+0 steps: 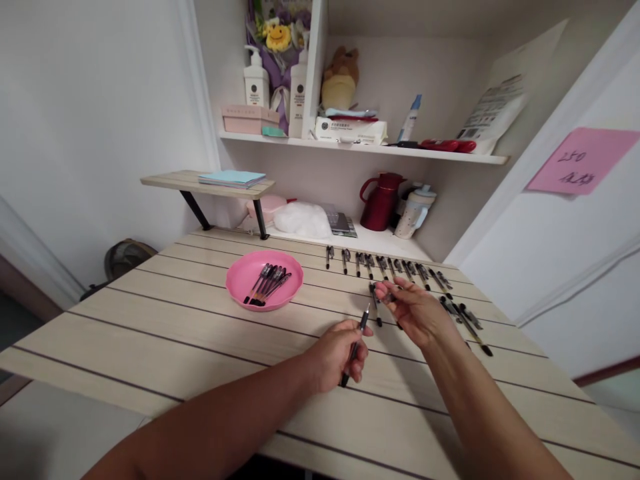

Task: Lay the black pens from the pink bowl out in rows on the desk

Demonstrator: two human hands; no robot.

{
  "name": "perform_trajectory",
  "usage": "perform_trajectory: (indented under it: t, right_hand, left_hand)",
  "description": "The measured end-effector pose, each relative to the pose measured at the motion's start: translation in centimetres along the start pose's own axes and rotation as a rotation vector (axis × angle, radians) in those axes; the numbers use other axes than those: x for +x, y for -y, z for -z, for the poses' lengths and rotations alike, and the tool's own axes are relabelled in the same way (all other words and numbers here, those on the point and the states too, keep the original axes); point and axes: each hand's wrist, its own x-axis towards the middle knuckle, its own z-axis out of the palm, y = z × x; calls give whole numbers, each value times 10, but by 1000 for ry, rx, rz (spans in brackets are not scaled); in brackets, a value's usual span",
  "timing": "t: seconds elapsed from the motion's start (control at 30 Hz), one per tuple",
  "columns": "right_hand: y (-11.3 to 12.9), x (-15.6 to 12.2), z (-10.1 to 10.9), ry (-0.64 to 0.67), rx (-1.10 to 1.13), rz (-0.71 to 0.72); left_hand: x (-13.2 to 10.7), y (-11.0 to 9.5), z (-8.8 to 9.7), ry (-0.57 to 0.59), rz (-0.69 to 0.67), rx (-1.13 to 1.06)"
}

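Observation:
My left hand (334, 355) is closed around a black gel pen (365, 320), its bare tip pointing up and away from me. Just to the right and farther off, my right hand (417, 312) pinches a small dark, see-through pen cap (389, 298) between thumb and fingers. Beneath and beside that hand lies another pen (375, 305) on the table, and a further one is partly hidden by the fingers. A row of pens (382, 267) with caps beside them runs along the back of the table. More pens (470, 327) lie to the right of my right wrist.
A pink scalloped bowl (234, 293) holding several pens (269, 283) stands left of centre on the slatted table (200, 353). Behind it is a small raised shelf (170, 180). A red jug (383, 202) and a pale tumbler (415, 212) stand at the back right.

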Motion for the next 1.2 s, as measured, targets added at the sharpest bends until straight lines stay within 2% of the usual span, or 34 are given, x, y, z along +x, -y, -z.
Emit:
perform_trajectory:
  t: [0.17, 0.27, 0.5, 0.57, 0.63, 0.77, 0.83, 1.03, 1.2]
  right_hand:
    - [13, 21, -15, -47, -171, 54]
    - [18, 25, -24, -26, -241, 48]
    - [9, 34, -29, -4, -420, 85]
    - [3, 45, -27, -37, -581, 115]
    - [-4, 58, -24, -58, -837, 124]
    - [-19, 80, -26, 57, -1658, 71]
    - [-28, 86, -30, 100, -1894, 81]
    - [-47, 87, -42, 93, -2083, 156]
    - [-33, 89, -38, 48, -2140, 169]
  left_hand:
    - [1, -1, 3, -66, -28, -68]
    - [2, -3, 4, -88, -49, -80]
    - [4, -6, 7, -123, -71, -151]
    - [5, -6, 8, -129, -65, -164]
    - [6, -5, 8, -122, -68, -169]
    - [8, -2, 10, -91, -80, -159]
    - [10, 0, 11, -82, -83, -152]
    - [12, 2, 14, -70, -81, -156]
    - [11, 0, 14, -82, -94, -166]
